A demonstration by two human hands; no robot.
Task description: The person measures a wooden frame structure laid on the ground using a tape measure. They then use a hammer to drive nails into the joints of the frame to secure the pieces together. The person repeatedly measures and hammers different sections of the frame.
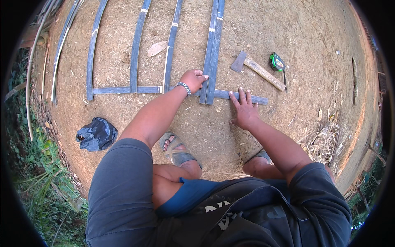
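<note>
Dark bamboo slats with pale joint bands lie spaced apart on the ground, their near ends at a crosswise bamboo slat. Two long slats lie side by side across its right part. My left hand, with a chain bracelet at the wrist, is closed at the edge of the left bamboo slat of this pair, thumb against it. Just right of the pair's right slat, my right hand is open, fingers spread, fingertips touching the crosswise slat near its right end.
An axe with a wooden handle lies right of the pair, beside a green and black tape measure. A crumpled black plastic bag sits at the left. My sandalled foot is below the crosswise slat. Plants border the left.
</note>
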